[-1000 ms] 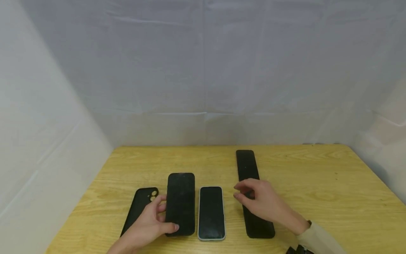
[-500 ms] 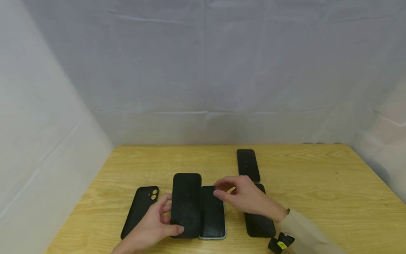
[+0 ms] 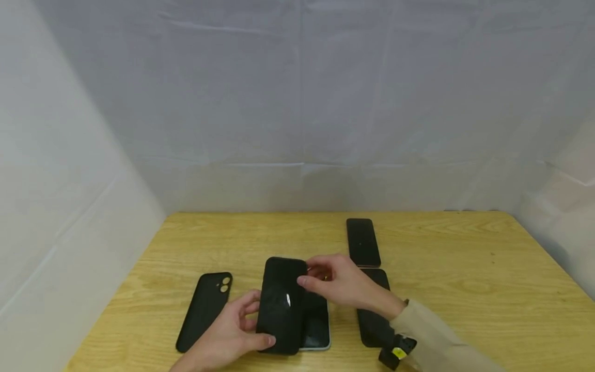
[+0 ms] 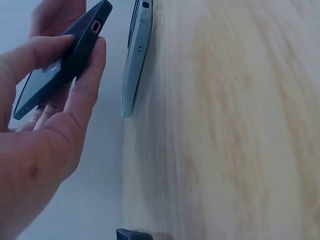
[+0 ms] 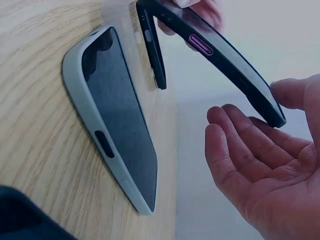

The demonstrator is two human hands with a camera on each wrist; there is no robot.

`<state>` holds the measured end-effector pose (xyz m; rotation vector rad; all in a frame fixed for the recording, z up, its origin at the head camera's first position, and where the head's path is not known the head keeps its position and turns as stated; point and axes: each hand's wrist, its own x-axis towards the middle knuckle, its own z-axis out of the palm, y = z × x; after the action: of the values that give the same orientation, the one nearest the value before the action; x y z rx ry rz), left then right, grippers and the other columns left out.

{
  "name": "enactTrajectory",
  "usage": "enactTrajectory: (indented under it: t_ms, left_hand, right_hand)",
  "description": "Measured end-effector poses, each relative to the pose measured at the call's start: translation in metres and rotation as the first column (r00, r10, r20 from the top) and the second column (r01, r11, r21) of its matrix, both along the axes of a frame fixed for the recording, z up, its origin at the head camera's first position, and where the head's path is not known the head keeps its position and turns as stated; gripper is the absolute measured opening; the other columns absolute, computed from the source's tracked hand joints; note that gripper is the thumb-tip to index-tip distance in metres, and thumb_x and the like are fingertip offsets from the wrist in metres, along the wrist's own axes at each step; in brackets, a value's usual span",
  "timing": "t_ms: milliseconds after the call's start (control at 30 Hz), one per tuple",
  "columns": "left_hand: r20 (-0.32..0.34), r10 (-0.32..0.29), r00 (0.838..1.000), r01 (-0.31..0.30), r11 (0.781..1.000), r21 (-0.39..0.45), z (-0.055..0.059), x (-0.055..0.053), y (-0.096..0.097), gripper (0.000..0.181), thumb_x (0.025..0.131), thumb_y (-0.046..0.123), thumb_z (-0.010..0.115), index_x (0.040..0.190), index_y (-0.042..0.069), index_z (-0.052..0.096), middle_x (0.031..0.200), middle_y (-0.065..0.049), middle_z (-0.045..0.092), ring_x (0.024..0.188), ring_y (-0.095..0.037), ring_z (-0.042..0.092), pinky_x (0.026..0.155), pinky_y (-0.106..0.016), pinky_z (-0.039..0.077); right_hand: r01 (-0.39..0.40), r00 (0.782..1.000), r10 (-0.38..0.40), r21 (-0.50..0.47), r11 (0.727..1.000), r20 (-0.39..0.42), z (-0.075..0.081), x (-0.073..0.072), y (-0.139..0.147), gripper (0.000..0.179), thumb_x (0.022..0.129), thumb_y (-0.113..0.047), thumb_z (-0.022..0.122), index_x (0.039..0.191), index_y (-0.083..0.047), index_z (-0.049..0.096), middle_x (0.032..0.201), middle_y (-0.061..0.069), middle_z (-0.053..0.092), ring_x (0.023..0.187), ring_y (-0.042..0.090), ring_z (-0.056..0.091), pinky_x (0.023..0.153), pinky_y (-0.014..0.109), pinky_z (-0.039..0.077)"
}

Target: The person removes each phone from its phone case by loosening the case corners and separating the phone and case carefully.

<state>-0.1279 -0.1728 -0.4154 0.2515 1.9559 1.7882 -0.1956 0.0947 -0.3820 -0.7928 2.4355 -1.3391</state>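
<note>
A smartphone in a black case [image 3: 281, 310] is lifted and tilted over the wood table. My left hand [image 3: 228, 330] grips its lower left side, thumb on the screen and fingers behind. At the upper right corner, my right hand [image 3: 341, 281] pinches the phone; in the right wrist view the thumb lies on the screen edge, with the fingers [image 5: 250, 145] curled beneath. A pink-rimmed opening shows in the case's side. Partly covered by the held phone in the head view, a phone with a pale frame [image 3: 317, 320] lies on the table.
An empty black phone case [image 3: 202, 312] with two camera holes lies left of my left hand. Under my right forearm is a dark phone [image 3: 372, 323], and beyond it another dark phone [image 3: 363, 240]. White sheeting [image 3: 297, 129] closes off the table's back and sides.
The held phone has moved right with my left hand, over the pale-framed phone, and now leans. My right hand has come left from above the dark phones and taken the held phone's upper corner.
</note>
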Motion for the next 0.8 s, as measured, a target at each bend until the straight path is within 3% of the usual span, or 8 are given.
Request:
enactTrajectory:
  t_ms: [100,233,467,667,800]
  left_hand:
    - [-0.002,-0.003,1.0,0.003,1.0,0.021,0.0006,0.0003,0.0012,0.078,0.085,0.0,0.078,0.15,-0.006,0.036,0.14,-0.022,0.059,0.114,-0.029,0.07,0.087,-0.034,0.063]
    - [-0.001,0.001,1.0,0.0,1.0,0.031,0.0012,0.0015,0.0014,0.073,0.084,-0.001,0.078,0.147,-0.005,0.04,0.137,-0.019,0.061,0.113,-0.03,0.071,0.086,-0.034,0.063]
    - [0.005,-0.031,1.0,0.03,0.999,0.039,0.0021,0.0039,-0.0008,0.072,0.087,0.0,0.078,0.149,-0.007,0.043,0.143,-0.023,0.058,0.115,-0.031,0.07,0.087,-0.032,0.062]
    - [0.009,-0.058,0.998,0.057,0.998,0.033,0.0023,0.0042,-0.0047,0.072,0.09,0.004,0.077,0.151,-0.007,0.041,0.145,-0.024,0.057,0.117,-0.029,0.069,0.087,-0.029,0.062]
    - [-0.028,-0.079,0.996,0.08,0.997,0.022,0.0016,0.003,-0.0071,0.071,0.091,0.006,0.076,0.15,-0.009,0.041,0.133,-0.024,0.066,0.112,-0.022,0.071,0.087,-0.025,0.061]
  right_hand:
    - [-0.007,0.999,0.008,-0.025,1.0,0.032,0.0017,0.0,-0.0024,0.049,0.1,-0.032,0.067,0.135,0.002,0.062,0.103,0.008,0.076,0.084,0.018,0.072,0.071,0.027,0.06]
    - [-0.034,0.997,0.039,-0.072,0.997,0.068,0.0043,-0.0001,-0.0042,0.037,0.1,-0.024,0.067,0.126,0.002,0.066,0.093,0.008,0.076,0.075,0.022,0.072,0.069,0.035,0.062]
    - [-0.108,0.971,0.149,-0.216,0.97,0.185,0.0065,-0.0018,-0.0023,0.017,0.1,-0.011,0.063,0.105,0.005,0.068,0.09,0.018,0.075,0.079,0.02,0.073,0.074,0.046,0.064]
    - [-0.105,0.944,0.191,-0.303,0.947,0.269,0.0075,-0.0035,0.0024,0.024,0.098,-0.007,0.065,0.115,0.009,0.068,0.088,0.016,0.076,0.076,0.015,0.074,0.079,0.05,0.063]
    - [-0.085,0.929,0.193,-0.327,0.941,0.316,0.0081,-0.0045,0.0034,0.028,0.094,-0.005,0.064,0.115,0.013,0.068,0.088,0.013,0.078,0.075,0.013,0.074,0.08,0.042,0.065]
